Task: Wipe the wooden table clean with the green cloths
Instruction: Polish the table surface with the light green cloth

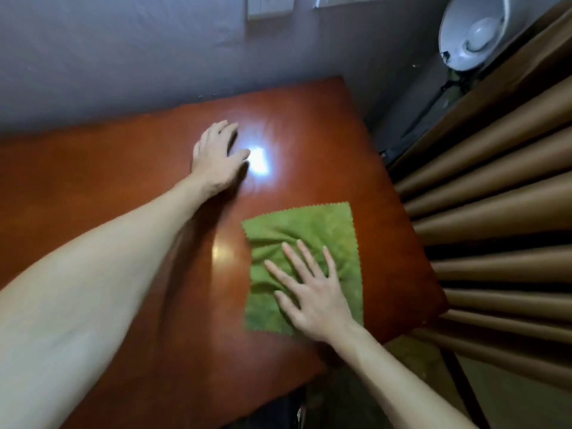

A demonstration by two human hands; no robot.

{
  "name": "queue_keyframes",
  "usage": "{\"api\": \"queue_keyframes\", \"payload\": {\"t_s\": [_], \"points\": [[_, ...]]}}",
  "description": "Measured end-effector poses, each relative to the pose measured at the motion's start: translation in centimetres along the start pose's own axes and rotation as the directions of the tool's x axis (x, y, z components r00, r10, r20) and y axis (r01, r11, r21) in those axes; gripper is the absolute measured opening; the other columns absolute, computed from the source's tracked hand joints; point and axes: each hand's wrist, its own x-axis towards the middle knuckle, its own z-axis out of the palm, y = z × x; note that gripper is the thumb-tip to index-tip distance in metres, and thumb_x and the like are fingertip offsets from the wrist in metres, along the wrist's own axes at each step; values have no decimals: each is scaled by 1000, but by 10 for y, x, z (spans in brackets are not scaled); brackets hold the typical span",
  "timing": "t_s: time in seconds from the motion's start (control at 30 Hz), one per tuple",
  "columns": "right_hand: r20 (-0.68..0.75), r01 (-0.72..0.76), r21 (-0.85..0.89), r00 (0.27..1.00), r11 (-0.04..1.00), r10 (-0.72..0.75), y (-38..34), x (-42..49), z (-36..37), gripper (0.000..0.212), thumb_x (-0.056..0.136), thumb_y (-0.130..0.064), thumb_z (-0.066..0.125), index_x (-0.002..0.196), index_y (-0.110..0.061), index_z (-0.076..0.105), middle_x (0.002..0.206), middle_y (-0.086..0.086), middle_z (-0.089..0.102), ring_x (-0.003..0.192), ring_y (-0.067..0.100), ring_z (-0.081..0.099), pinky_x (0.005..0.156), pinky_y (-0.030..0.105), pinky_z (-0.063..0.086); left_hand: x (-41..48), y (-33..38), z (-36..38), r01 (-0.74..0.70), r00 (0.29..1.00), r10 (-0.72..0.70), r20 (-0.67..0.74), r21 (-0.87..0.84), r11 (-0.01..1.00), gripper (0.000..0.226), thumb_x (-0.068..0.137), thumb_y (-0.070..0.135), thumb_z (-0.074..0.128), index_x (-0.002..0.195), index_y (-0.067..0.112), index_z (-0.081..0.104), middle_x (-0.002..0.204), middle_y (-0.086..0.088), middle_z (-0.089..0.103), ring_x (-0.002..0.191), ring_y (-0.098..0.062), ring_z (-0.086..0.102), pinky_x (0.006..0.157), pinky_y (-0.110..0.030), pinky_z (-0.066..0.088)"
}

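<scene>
Nearest, the left arm [93, 274] reaches across the table [108, 168], a glossy red-brown top set against the wall, with a curtain [495, 212] just beside its right edge. One cloth [322, 224] lies rumpled on the near-right part; no second one shows. The right hand [315, 298] presses flat on it, fingers straight and spread. The left hand [216, 159] rests bare on the wood farther in, relaxed, holding nothing. Wiping looks under way. Next, I judge, the cloth needs sweeping leftward under steady pressure.
</scene>
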Motion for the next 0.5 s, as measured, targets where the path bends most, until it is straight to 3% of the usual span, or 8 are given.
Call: {"api": "queue_keyframes", "payload": {"t_s": [0.07, 0.13, 0.2, 0.23, 0.3, 0.4, 0.5], "points": [[-26, -357, -6, 934, 934, 357, 56, -14, -2, 60, 104, -57, 32, 162, -47, 20, 174, -1, 12, 161, 22, 5, 123, 66, 15, -28, -21, -20, -27, 986, 34, -165, 44, 999, 61, 91, 37, 50, 151, 24, 55, 161, -3, 46, 153, -24, 35, 125, -43, 20], [-40, -664, 42, 745, 746, 666, 98, -35, -7, 60, 104, -58, 22, 162, -45, 21, 173, 2, 18, 160, 25, 10, 122, 67, 16, -75, -45, -28, 51, 957, -15, -290, 116, 992, 55, 95, 30, 52, 150, 24, 55, 160, -5, 47, 151, -25, 37, 124, -46, 21], [-52, -783, 91, 613, 615, 788, 98, -47, -8, 61, 105, -57, 18, 164, -42, 17, 172, 5, 19, 160, 28, 10, 121, 68, 16, -125, -70, -23, 159, 942, -93, -321, 183, 970, 56, 100, 35, 50, 155, 25, 49, 165, -6, 41, 155, -27, 31, 126, -50, 18], [-60, -794, 93, 598, 601, 799, 80, -45, -6, 61, 105, -56, 18, 164, -41, 14, 173, 6, 17, 160, 29, 9, 121, 68, 15, -145, -80, -18, 196, 944, -122, -308, 222, 955, 57, 102, 39, 48, 158, 26, 46, 168, -6, 36, 157, -27, 27, 127, -53, 16], [-76, -727, 63, 680, 684, 729, 12, -34, 0, 63, 104, -53, 24, 165, -39, 12, 174, 8, 13, 160, 32, 7, 121, 70, 14, -169, -95, -10, 216, 954, -144, -264, 269, 939, 59, 106, 45, 40, 162, 28, 38, 172, -5, 29, 160, -25, 20, 128, -55, 11], [10, -392, 51, 920, 919, 392, -121, -14, 10, 69, 102, -51, 35, 165, -38, 11, 174, 9, -1, 160, 35, -4, 120, 74, 5, -174, -102, -5, 220, 953, -142, -266, 288, 932, 60, 106, 49, 36, 163, 30, 38, 173, -3, 28, 161, -23, 19, 129, -54, 10], [91, -95, 131, 992, 987, 83, -203, -5, 9, 65, 103, -49, 40, 164, -38, 20, 175, 6, 2, 160, 32, -7, 120, 74, 6, -172, -105, -4, 226, 951, -149, -272, 282, 932, 60, 104, 51, 37, 161, 31, 40, 172, -2, 30, 160, -23, 21, 128, -54, 13]]}}
